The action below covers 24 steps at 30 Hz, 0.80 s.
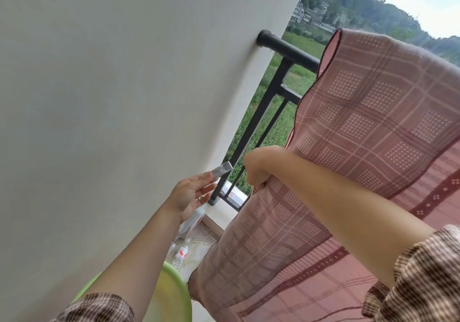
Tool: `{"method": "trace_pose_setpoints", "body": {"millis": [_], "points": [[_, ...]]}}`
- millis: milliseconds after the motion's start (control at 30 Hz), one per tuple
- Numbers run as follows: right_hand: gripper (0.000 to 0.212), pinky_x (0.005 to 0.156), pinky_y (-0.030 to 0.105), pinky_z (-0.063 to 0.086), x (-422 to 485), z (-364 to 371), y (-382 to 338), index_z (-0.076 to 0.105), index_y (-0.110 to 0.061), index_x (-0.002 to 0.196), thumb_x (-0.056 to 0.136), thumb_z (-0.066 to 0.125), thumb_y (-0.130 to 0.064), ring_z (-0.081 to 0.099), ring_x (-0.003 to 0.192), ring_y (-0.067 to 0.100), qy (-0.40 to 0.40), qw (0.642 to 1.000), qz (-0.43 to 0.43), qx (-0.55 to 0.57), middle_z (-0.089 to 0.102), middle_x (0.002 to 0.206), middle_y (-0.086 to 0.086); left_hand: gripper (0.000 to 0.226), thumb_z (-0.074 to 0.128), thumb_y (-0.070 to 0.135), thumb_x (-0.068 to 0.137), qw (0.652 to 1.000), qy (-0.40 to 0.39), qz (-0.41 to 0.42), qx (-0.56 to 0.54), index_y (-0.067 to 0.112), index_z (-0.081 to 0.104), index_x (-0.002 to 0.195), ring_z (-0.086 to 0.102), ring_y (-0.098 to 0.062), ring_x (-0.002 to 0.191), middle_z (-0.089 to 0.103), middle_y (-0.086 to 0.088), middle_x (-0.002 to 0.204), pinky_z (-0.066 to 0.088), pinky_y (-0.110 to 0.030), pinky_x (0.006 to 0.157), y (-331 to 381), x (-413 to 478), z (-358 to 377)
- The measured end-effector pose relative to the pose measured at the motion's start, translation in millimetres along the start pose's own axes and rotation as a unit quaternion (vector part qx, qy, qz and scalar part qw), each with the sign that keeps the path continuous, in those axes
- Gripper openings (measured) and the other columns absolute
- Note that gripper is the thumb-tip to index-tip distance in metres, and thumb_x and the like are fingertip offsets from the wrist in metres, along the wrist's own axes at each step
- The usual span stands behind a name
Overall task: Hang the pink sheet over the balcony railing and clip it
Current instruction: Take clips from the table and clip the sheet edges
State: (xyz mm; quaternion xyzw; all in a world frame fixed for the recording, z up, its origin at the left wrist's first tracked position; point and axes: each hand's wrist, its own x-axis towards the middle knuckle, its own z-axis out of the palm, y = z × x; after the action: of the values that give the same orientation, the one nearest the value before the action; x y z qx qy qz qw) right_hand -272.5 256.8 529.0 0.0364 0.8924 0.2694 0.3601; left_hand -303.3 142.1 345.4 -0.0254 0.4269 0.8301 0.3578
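The pink checked sheet [361, 127] hangs draped over the black balcony railing [288, 49], covering it from mid-frame to the right edge. My right hand [254, 167] grips a bunched edge of the sheet at its left side, wrist bent down. My left hand [193, 193] is raised near the wall and pinches a silver-grey clip [222, 168] between thumb and fingers. The clip is to the left of the sheet, apart from it, in front of the railing's end post.
A white wall [124, 97] fills the left side where the railing ends. A green basin [171, 294] sits low between my arms. Plastic bottles and packets [184, 244] lie on the floor by the balcony kerb. Grass and hills lie beyond.
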Motion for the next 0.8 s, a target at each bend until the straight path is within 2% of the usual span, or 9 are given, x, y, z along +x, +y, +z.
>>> {"method": "trace_pose_setpoints", "body": {"millis": [67, 167, 233, 333, 400, 500, 600, 667, 800], "points": [[0.022, 0.052, 0.027, 0.041, 1.6, 1.9, -0.2, 0.058, -0.008, 0.104, 0.085, 0.047, -0.004, 0.05, 0.064, 0.015, 0.069, 0.997, 0.003, -0.014, 0.051, 0.078, -0.001, 0.039, 0.07, 0.031, 0.069, 1.0, -0.03, 0.002, -0.005, 0.012, 0.068, 0.103, 0.063, -0.009, 0.086, 0.07, 0.001, 0.097, 0.049, -0.021, 0.071, -2.0, -2.9, -4.9], [0.014, 0.049, 0.024, 0.036, 3.2, 7.1, 1.2, 0.055, -0.009, 0.089, 0.085, 0.047, 0.001, 0.044, 0.057, 0.013, 0.116, 0.993, -0.01, -0.025, 0.047, 0.071, -0.002, 0.066, 0.088, 0.038, 0.052, 0.995, -0.079, 0.002, -0.053, 0.012, 0.067, 0.108, 0.067, -0.005, 0.08, 0.072, 0.001, 0.1, 0.054, -0.019, 0.063, -11.7, -6.0, -17.5], [0.007, 0.058, 0.027, 0.046, 2.4, 7.7, 3.7, 0.051, -0.01, 0.09, 0.086, 0.051, -0.005, 0.051, 0.065, 0.016, 0.108, 0.994, -0.018, 0.0, 0.048, 0.074, -0.001, 0.083, 0.093, 0.042, 0.041, 0.993, -0.094, -0.008, -0.072, 0.013, 0.065, 0.113, 0.068, -0.006, 0.08, 0.072, 0.001, 0.105, 0.054, -0.02, 0.061, -19.5, -8.0, -18.7], [0.044, 0.081, 0.037, 0.054, -7.2, 1.0, 3.0, 0.049, -0.013, 0.108, 0.076, 0.076, -0.029, 0.06, 0.091, 0.023, 0.043, 0.998, -0.013, 0.035, 0.05, 0.085, -0.003, 0.08, 0.093, 0.045, 0.04, 0.99, -0.105, -0.023, -0.094, 0.018, 0.066, 0.11, 0.068, -0.009, 0.086, 0.07, -0.001, 0.112, 0.054, -0.021, 0.062, -32.9, -7.8, -10.4], [0.067, 0.087, 0.038, 0.05, -16.9, -5.8, -0.8, 0.047, -0.015, 0.125, 0.071, 0.08, -0.037, 0.058, 0.104, 0.026, 0.022, 1.0, 0.001, -0.014, 0.054, 0.099, -0.001, 0.069, 0.093, 0.043, 0.042, 0.986, -0.117, -0.029, -0.118, 0.018, 0.067, 0.101, 0.069, -0.013, 0.09, 0.067, -0.004, 0.118, 0.055, -0.024, 0.062, -39.9, -6.4, -4.6], [0.069, 0.094, 0.038, 0.043, -26.9, -10.0, -4.7, 0.045, -0.016, 0.133, 0.076, 0.076, -0.039, 0.054, 0.117, 0.026, 0.019, 0.991, 0.026, -0.131, 0.054, 0.126, 0.001, 0.063, 0.092, 0.038, 0.048, 0.976, -0.147, -0.034, -0.157, 0.016, 0.06, 0.098, 0.068, -0.021, 0.097, 0.061, -0.011, 0.129, 0.057, -0.028, 0.062, -44.7, -6.3, 4.5], [0.035, 0.073, 0.031, 0.043, -23.8, -9.5, -3.1, 0.056, -0.016, 0.107, 0.082, 0.073, -0.031, 0.056, 0.088, 0.02, 0.059, 0.991, 0.007, -0.124, 0.055, 0.09, -0.005, 0.055, 0.091, 0.035, 0.051, 0.964, -0.175, -0.041, -0.199, 0.017, 0.063, 0.094, 0.067, -0.025, 0.098, 0.057, -0.014, 0.133, 0.058, -0.029, 0.062, -44.9, -7.5, 15.5], [0.014, 0.053, 0.026, 0.039, -16.6, -7.1, 0.7, 0.058, -0.01, 0.086, 0.084, 0.07, -0.017, 0.048, 0.063, 0.013, 0.107, 0.992, -0.002, -0.074, 0.049, 0.069, -0.005, 0.067, 0.088, 0.036, 0.057, 0.954, -0.195, -0.052, -0.224, 0.015, 0.056, 0.112, 0.066, -0.026, 0.102, 0.052, -0.013, 0.139, 0.06, -0.03, 0.069, -44.2, -6.0, 21.9], [0.039, 0.046, 0.024, 0.035, -18.5, -2.4, 6.2, 0.039, -0.017, 0.059, 0.086, 0.067, -0.01, 0.038, 0.05, 0.011, 0.157, 0.985, -0.027, -0.068, 0.043, 0.06, -0.006, 0.091, 0.079, 0.039, 0.071, 0.936, -0.235, -0.068, -0.254, 0.025, 0.029, 0.146, 0.064, -0.026, 0.11, 0.046, -0.015, 0.143, 0.049, -0.038, 0.091, -44.5, -1.1, 36.0]]}}
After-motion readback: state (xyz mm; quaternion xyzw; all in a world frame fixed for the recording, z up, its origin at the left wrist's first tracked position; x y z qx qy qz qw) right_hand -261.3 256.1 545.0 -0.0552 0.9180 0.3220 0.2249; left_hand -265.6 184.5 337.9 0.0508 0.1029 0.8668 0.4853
